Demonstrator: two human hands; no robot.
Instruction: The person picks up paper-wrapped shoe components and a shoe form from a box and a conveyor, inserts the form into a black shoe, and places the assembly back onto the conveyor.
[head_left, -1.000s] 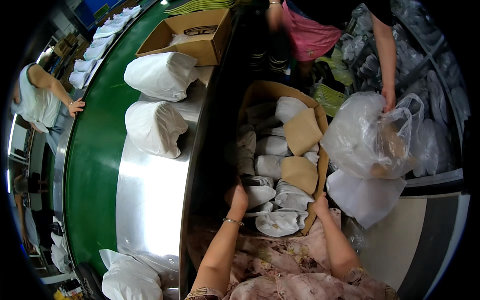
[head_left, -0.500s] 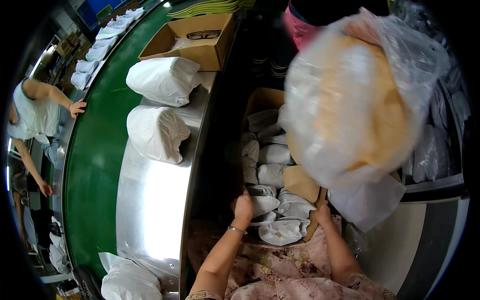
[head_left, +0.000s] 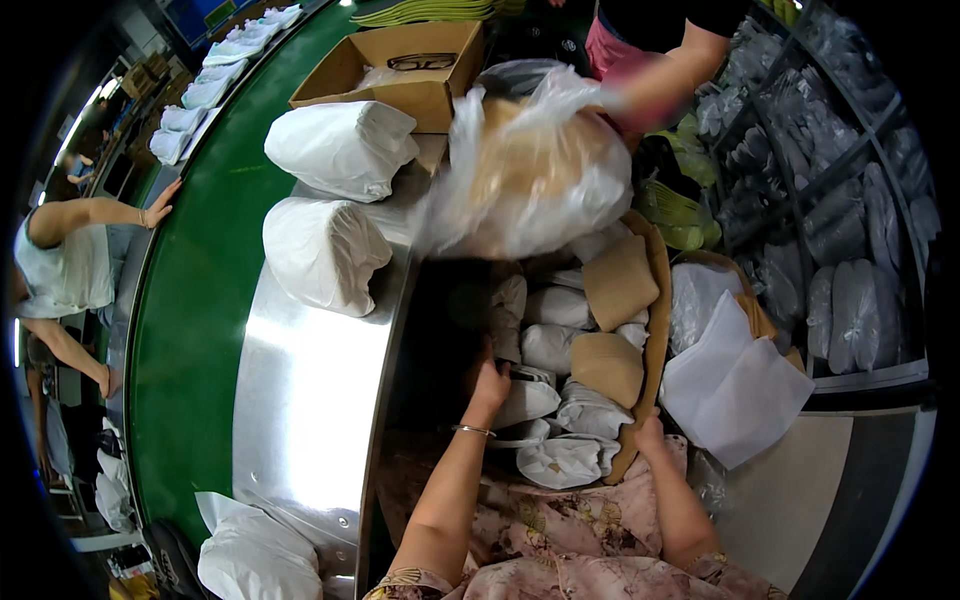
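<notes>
Sorting goes on: left hand (head_left: 490, 383) grips a white tissue-wrapped bundle (head_left: 528, 400) in the brown cardboard box (head_left: 655, 300), right hand (head_left: 650, 433) clasps its rim; lifting needs clearance.

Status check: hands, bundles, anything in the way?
Left hand on white bundles in box. Right hand on box rim. Co-worker's clear bag swinging overhead.
</notes>
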